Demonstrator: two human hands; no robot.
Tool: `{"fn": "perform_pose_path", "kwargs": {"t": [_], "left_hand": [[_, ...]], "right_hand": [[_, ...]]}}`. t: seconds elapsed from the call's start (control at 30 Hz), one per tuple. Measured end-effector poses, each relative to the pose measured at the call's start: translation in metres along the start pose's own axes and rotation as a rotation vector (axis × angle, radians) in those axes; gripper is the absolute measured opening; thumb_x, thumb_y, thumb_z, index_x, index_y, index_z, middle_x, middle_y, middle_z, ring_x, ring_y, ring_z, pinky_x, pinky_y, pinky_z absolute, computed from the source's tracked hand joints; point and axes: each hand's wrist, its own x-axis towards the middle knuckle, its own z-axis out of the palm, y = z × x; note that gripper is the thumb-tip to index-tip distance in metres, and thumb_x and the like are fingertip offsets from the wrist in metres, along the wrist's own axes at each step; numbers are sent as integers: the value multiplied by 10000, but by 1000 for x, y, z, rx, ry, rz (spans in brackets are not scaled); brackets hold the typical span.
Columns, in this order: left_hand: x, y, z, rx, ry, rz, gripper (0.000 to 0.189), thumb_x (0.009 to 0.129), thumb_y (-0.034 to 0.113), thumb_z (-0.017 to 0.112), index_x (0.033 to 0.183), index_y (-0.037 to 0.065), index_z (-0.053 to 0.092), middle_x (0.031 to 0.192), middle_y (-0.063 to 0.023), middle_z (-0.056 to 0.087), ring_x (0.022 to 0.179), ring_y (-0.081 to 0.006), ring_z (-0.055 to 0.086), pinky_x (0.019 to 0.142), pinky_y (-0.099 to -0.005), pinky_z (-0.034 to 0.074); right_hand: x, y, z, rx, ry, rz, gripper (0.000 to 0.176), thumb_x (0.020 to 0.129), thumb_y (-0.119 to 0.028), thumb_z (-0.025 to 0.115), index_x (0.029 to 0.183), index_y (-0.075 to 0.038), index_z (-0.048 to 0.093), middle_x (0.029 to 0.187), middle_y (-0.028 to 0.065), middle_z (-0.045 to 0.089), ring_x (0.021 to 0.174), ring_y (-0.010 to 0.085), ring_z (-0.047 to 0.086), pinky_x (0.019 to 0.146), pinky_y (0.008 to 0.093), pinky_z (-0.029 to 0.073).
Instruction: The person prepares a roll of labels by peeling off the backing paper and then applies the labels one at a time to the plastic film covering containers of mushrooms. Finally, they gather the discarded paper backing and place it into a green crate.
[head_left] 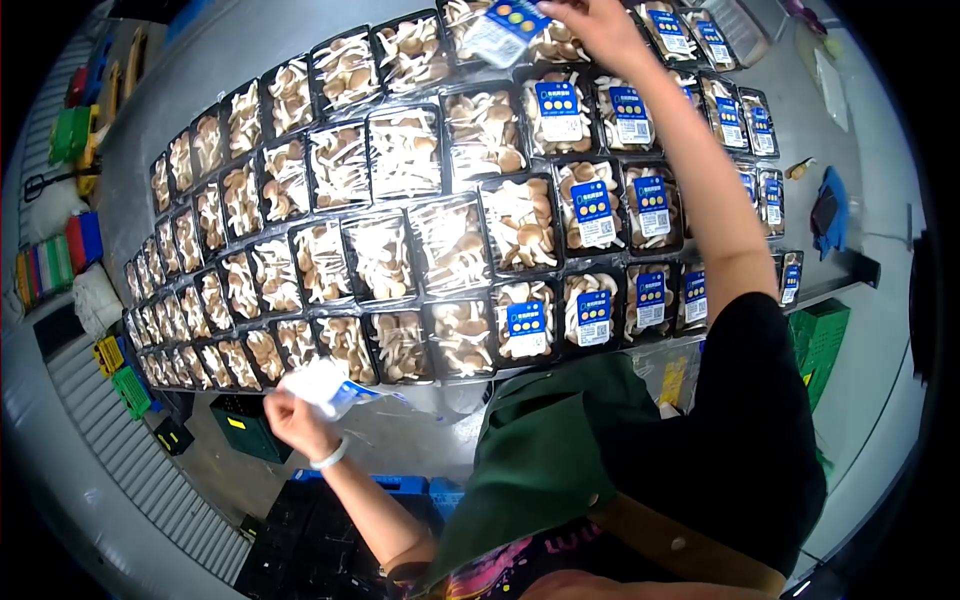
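Your right hand (605, 35) pinches a blue label (508, 28) above mushroom trays (560, 45) toward the table's (230, 65) far side; your left hand (295, 420) grips blurred label sheets (325, 385) by the near edge. Ideally, lay it square, smoothing outward.

Food packing room, metal counter (798, 212) lined with rows of wrapped mushroom trays (520, 223), printed blue labels (593, 205) on some, plastic crates (247, 428) nearby, person in apron (545, 440).

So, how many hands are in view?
2: the left hand beside the near row of mushroom packs, the right hand holding a blue label over farther packs. No other hand shows.
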Motion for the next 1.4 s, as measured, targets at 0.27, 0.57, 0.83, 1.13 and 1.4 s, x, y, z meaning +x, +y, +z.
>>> {"fn": "perform_pose_path", "kwargs": {"t": [0.27, 0.57, 0.83, 1.13, 1.4], "left_hand": [[16, 58, -103, -34, 303, 165, 308, 952, 144, 559, 1236, 26, 536, 1126, -92, 566, 1009, -220, 574, 908, -354, 500], [42, 137, 39, 187, -13, 345, 94, 806, -122, 545, 778, -33, 551, 917, -151, 616, 844, -239, 626, 788, -343, 524], [49, 123, 154, -109, -386, -44, 192, 832, -98, 582, 984, 9, 536, 928, -136, 662, 861, -170, 624, 787, -266, 500], [47, 112, 181, 207, -609, -105, 135, 812, -9, 693, 742, 15, 581, 671, 20, 562, 615, -24, 451, 546, -204, 363], [50, 75, 131, -178, -240, -154, 298, 814, -33, 706, 664, 57, 464, 740, -15, 588, 651, -62, 496, 621, -221, 414]], "right_hand": [[109, 66, -65, -523, -481, 92, 247, 800, -76, 743, 997, -44, 597, 733, 12, 568, 575, 101, 510, 523, 266, 444], [140, 120, -54, -985, -433, -299, 496, 614, -172, 828, 1028, -28, 595, 976, 200, 634, 972, 396, 593, 848, 433, 477], [-1, 17, 66, -417, -492, 43, 448, 903, -322, 655, 1280, -111, 538, 1097, 98, 627, 972, 204, 630, 839, 345, 542], [-129, -10, 139, 38, -878, -296, 267, 912, -297, 640, 1008, -48, 647, 822, 141, 649, 756, 329, 636, 688, 412, 505], [71, 10, 65, -412, -201, -168, 461, 765, -341, 771, 1077, -28, 636, 1000, 172, 675, 926, 280, 645, 791, 367, 516]]}}
